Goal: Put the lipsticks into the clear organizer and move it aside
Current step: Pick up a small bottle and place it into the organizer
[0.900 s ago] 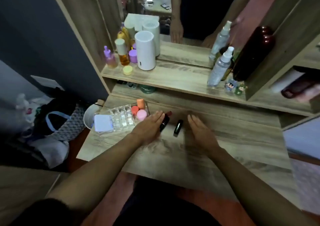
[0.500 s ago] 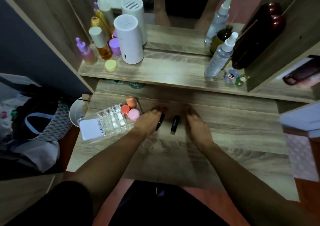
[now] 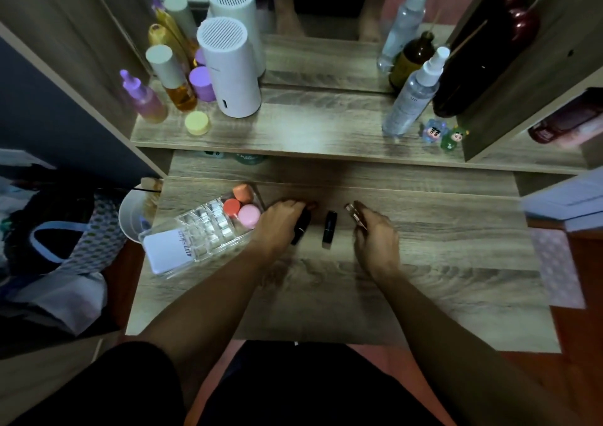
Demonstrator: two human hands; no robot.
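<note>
Seen from above a wooden desk (image 3: pixel 326 295). Both hands are picking up lipsticks. The left hand (image 3: pixel 277 226) closes over a dark lipstick (image 3: pixel 301 226); the right hand (image 3: pixel 375 243) pinches a clear-capped one (image 3: pixel 355 215). A third lipstick (image 3: pixel 329 230) lies loose between them. Next, likely, slotting each upright into the organizer (image 3: pixel 202 233), which sits just left near the desk's left edge. Open room lies rightward.
</note>
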